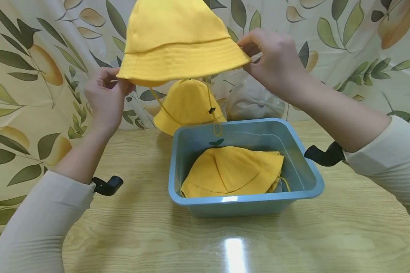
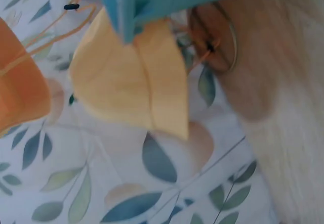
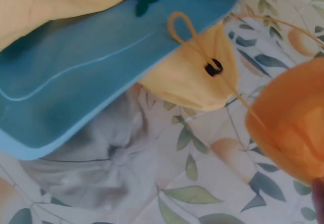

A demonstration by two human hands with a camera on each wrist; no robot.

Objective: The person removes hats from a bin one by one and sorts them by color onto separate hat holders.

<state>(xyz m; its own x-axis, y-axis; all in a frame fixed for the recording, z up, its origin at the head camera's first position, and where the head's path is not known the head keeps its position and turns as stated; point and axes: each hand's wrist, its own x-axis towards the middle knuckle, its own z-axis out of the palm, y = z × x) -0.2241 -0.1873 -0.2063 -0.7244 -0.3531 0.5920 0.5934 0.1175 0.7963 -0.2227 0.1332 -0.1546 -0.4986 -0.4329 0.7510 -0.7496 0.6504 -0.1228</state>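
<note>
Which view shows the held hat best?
The head view: the held hat is nearly whole, its top out of frame. The left wrist view shows only part at the left edge; the right wrist view, only part at the right edge.

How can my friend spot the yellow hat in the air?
Find the blue rectangular plastic bin. Above it, a left hand and right hand hold a yellow cloth bucket hat by the brim. A yellow cloth hat lies inside the bin, another behind; only this one is held.

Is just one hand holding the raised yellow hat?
No, the left hand and the right hand hold the raised yellow hat at opposite sides.
</note>
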